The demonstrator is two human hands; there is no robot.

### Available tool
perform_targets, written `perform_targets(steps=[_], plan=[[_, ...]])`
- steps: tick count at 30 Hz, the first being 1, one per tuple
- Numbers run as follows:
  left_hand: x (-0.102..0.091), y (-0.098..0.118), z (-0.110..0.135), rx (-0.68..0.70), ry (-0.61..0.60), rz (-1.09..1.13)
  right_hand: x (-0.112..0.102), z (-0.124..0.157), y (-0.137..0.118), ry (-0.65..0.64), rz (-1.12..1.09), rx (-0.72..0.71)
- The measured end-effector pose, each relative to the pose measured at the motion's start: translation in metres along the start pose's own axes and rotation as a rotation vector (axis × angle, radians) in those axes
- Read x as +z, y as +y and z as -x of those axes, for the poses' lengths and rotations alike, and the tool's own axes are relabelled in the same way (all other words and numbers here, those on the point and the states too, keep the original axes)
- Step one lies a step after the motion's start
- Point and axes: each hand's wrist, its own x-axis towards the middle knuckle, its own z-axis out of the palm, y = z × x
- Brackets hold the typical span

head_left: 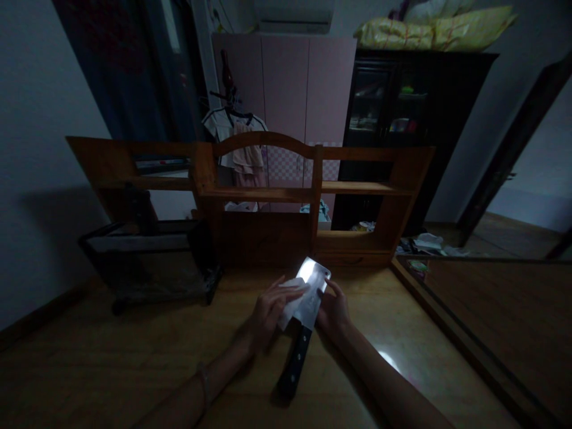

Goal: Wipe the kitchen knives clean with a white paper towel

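A cleaver (pixel 313 301) with a broad shiny blade and a black riveted handle is held above the wooden desk (pixel 214 381), its handle pointing toward me. My right hand (pixel 335 310) grips the blade from its right edge, with fingers partly behind it. My left hand (pixel 270 310) presses a white tissue (pixel 291 304) against the left side of the blade. The tissue is pinched under the left fingers and hangs down near the handle. Nothing touches the handle.
A black-framed holder (pixel 147 262) stands on the desk at the left. Behind the desktop rises a wooden shelf unit (pixel 259 193). A brown surface with a raised edge (pixel 482 316) lies at the right. Pink wardrobes (pixel 286 89) and a dark cabinet (pixel 420 89) stand beyond.
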Motion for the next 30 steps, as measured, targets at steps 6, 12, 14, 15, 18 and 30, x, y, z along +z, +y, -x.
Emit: perform_targets(steps=[6, 12, 14, 15, 18, 30], plan=[[0.015, 0.025, -0.002, 0.187, -0.394, -0.34, -0.005, -0.002, -0.004, 0.108, 0.07, 0.054], [0.016, 0.025, -0.002, 0.208, -0.411, -0.542, -0.005, -0.003, -0.001, 0.092, 0.023, -0.001], [0.014, 0.02, -0.003, 0.201, -0.392, -0.596, -0.004, -0.003, 0.0, 0.041, -0.007, 0.002], [0.014, 0.018, -0.003, 0.195, -0.378, -0.619, -0.005, -0.004, 0.001, 0.018, -0.018, 0.0], [0.015, 0.01, -0.002, 0.168, -0.336, -0.676, -0.009, -0.006, 0.003, -0.014, -0.027, -0.012], [0.018, 0.012, 0.004, 0.122, -0.183, -0.782, 0.002, 0.001, 0.0, 0.027, -0.076, -0.03]])
